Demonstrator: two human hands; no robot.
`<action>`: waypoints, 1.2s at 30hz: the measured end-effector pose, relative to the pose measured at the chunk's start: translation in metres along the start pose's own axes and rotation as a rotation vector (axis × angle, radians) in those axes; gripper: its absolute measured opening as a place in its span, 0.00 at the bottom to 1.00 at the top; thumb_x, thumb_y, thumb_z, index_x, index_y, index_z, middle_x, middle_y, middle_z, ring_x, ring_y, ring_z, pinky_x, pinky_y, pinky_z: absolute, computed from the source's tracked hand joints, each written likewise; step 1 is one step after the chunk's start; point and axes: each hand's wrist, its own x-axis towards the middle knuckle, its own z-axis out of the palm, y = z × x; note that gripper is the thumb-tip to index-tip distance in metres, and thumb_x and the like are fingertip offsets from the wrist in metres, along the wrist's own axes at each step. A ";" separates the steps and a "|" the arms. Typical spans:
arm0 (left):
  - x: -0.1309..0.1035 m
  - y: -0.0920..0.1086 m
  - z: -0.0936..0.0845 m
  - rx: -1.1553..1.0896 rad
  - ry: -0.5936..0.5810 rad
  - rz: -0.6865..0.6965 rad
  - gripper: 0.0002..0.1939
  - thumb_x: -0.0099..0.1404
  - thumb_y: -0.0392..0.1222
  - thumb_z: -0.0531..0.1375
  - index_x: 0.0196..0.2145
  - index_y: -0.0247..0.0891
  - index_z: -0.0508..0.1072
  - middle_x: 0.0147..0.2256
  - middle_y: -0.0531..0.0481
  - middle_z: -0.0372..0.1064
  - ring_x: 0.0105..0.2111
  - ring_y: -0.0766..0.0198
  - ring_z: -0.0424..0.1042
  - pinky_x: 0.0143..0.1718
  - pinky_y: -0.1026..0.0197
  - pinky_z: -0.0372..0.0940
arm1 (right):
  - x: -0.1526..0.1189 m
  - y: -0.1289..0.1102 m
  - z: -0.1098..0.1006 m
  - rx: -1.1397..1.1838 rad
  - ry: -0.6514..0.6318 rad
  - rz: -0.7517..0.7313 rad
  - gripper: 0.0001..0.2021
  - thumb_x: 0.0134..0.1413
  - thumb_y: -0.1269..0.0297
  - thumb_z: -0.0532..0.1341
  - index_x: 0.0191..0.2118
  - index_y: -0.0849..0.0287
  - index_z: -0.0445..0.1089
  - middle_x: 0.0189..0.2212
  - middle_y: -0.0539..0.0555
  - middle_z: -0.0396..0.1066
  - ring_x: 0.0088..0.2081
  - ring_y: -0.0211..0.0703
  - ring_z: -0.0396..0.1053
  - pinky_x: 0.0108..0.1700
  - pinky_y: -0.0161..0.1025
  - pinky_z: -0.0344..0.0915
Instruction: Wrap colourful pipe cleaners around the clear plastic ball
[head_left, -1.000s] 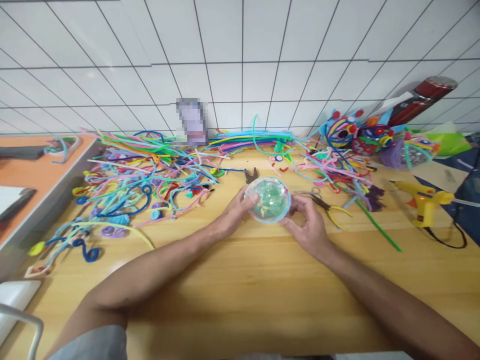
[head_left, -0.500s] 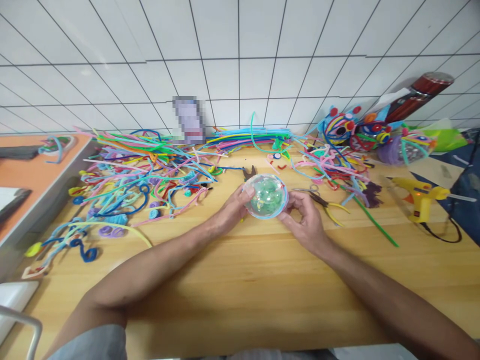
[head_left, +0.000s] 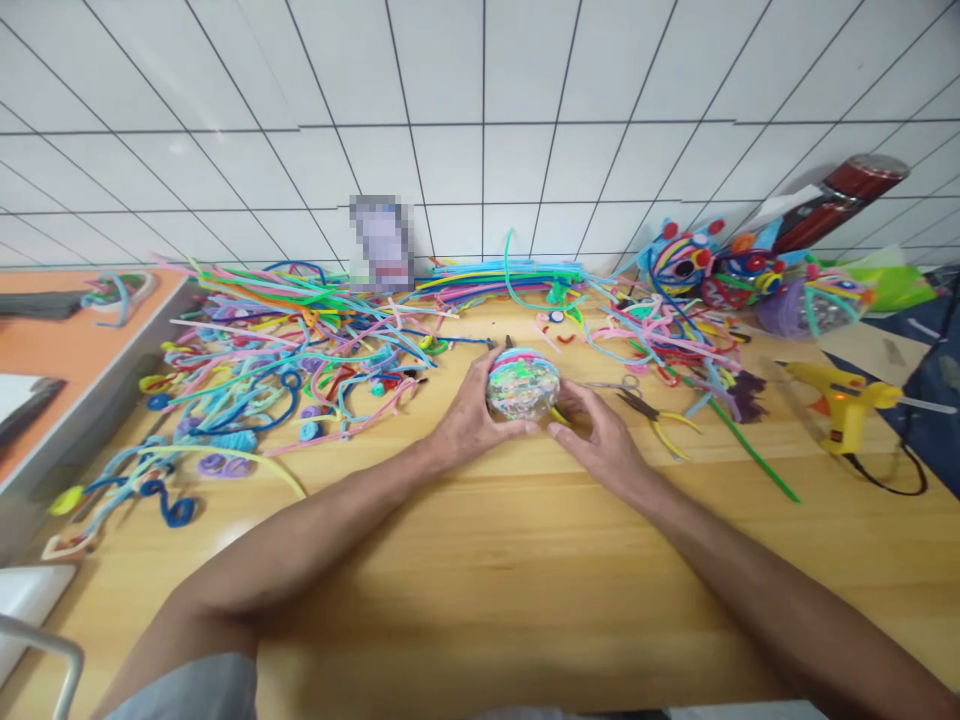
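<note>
Between my two hands is a clear, round plastic ball (head_left: 523,388) with green and multicoloured bits showing inside and pink and blue bands around its top. My left hand (head_left: 474,408) is wrapped around its left side, thumb along the lower front. On the other side, my right hand (head_left: 600,428) has its fingers against the ball's right edge, their tips partly hidden, with the thumb near its lower right. Behind the ball, dark plier tips (head_left: 508,343) show, and a bit of yellow handle peeks out beside my right fingers.
Loose pipe cleaners (head_left: 247,380) are heaped on the left, with a bundle (head_left: 502,278) along the tiled wall. Yellow-handled pliers (head_left: 660,420) and a yellow glue gun (head_left: 844,400) lie to the right. Decorated balls (head_left: 679,262) and a red flask (head_left: 844,200) stand at the back right.
The ball has been turned: its coloured bands now sit at the top instead of around the lower rim. My left hand has shifted further round its side, thumb now lower.
</note>
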 end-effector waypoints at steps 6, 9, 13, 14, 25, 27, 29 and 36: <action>-0.001 0.001 -0.003 0.058 0.029 -0.018 0.58 0.54 0.64 0.77 0.72 0.38 0.58 0.70 0.30 0.60 0.70 0.34 0.61 0.73 0.34 0.55 | 0.000 0.004 0.002 -0.057 -0.001 -0.030 0.27 0.64 0.53 0.67 0.65 0.52 0.69 0.59 0.61 0.77 0.56 0.57 0.77 0.58 0.57 0.75; 0.001 0.004 -0.005 0.051 0.063 -0.058 0.54 0.53 0.63 0.77 0.69 0.38 0.63 0.66 0.31 0.66 0.67 0.34 0.66 0.70 0.34 0.58 | 0.000 0.005 0.002 -0.074 -0.003 -0.037 0.27 0.64 0.53 0.67 0.65 0.52 0.69 0.59 0.61 0.77 0.56 0.58 0.77 0.59 0.57 0.75; 0.001 0.005 -0.004 0.034 0.070 -0.068 0.53 0.50 0.61 0.79 0.66 0.38 0.66 0.64 0.32 0.69 0.64 0.35 0.68 0.69 0.35 0.59 | -0.001 0.004 0.002 -0.084 0.000 -0.025 0.28 0.64 0.53 0.67 0.66 0.53 0.68 0.59 0.62 0.77 0.56 0.58 0.77 0.58 0.57 0.76; 0.001 0.005 -0.003 0.022 0.065 -0.070 0.53 0.50 0.61 0.79 0.66 0.38 0.65 0.64 0.32 0.68 0.65 0.36 0.68 0.69 0.35 0.59 | -0.001 0.004 0.002 -0.089 -0.001 -0.025 0.29 0.64 0.53 0.67 0.67 0.53 0.66 0.60 0.63 0.76 0.57 0.58 0.77 0.58 0.57 0.76; -0.003 0.000 0.001 -0.013 0.012 -0.014 0.52 0.58 0.58 0.76 0.70 0.37 0.58 0.67 0.32 0.63 0.68 0.41 0.66 0.72 0.40 0.61 | 0.003 0.024 0.007 -0.354 0.015 -0.172 0.23 0.69 0.62 0.59 0.67 0.56 0.67 0.62 0.64 0.76 0.62 0.60 0.75 0.64 0.61 0.72; -0.003 -0.001 0.001 -0.001 0.016 -0.017 0.52 0.57 0.57 0.77 0.70 0.38 0.58 0.67 0.33 0.63 0.68 0.41 0.67 0.72 0.40 0.61 | 0.002 0.026 0.007 -0.370 0.022 -0.179 0.24 0.69 0.63 0.59 0.68 0.56 0.67 0.62 0.64 0.76 0.61 0.59 0.76 0.62 0.60 0.74; -0.003 -0.003 0.001 0.015 0.014 -0.017 0.52 0.57 0.56 0.77 0.70 0.39 0.58 0.68 0.34 0.63 0.68 0.42 0.67 0.72 0.40 0.62 | 0.000 0.027 0.007 -0.384 0.026 -0.188 0.25 0.69 0.63 0.59 0.69 0.55 0.66 0.61 0.63 0.77 0.60 0.59 0.77 0.62 0.59 0.75; -0.002 -0.006 0.002 0.032 0.011 -0.011 0.53 0.57 0.57 0.76 0.71 0.40 0.57 0.68 0.33 0.63 0.68 0.41 0.67 0.71 0.38 0.63 | -0.002 0.027 0.006 -0.362 0.031 -0.152 0.28 0.68 0.62 0.60 0.72 0.54 0.62 0.63 0.63 0.75 0.63 0.59 0.75 0.65 0.60 0.73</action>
